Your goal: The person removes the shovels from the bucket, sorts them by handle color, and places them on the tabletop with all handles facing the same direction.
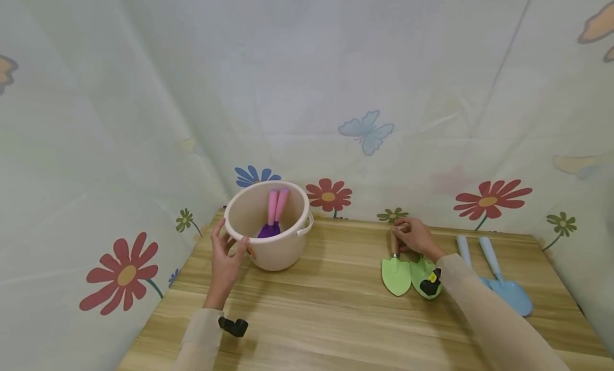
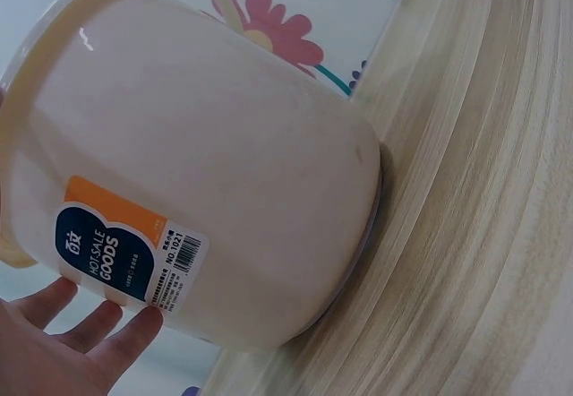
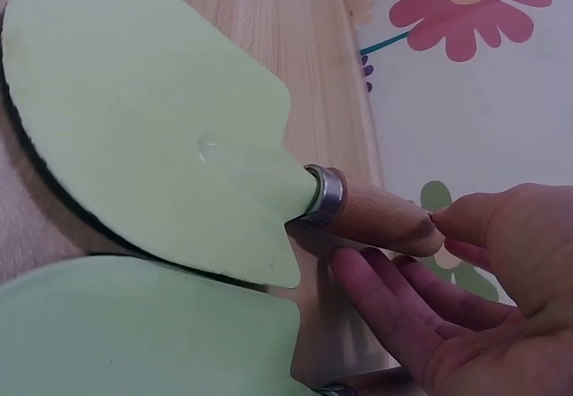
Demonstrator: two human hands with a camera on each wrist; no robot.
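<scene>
A cream bucket (image 1: 280, 253) with pink-handled, purple-bladed tools (image 1: 272, 208) inside stands at the left of the table. My left hand (image 1: 227, 261) touches its near left side, thumb at the rim. In the left wrist view, straight fingers (image 2: 130, 338) rest against the wall beside its label. My right hand (image 1: 414, 238) pinches the wooden handle end of a green trowel (image 1: 396, 276) between thumb and fingers. In the right wrist view, this handle (image 3: 376, 217) is raised above a second green trowel (image 3: 161, 333). Part of that second tool is hidden by my hand and wrist strap.
Two light blue hand tools (image 1: 513, 296) lie to the right, partly behind my right sleeve. The wooden table (image 1: 336, 317) meets a flower-print cloth (image 1: 288, 94) at its back and sides. A white carry handle (image 1: 306, 225) hangs at the bucket's right side.
</scene>
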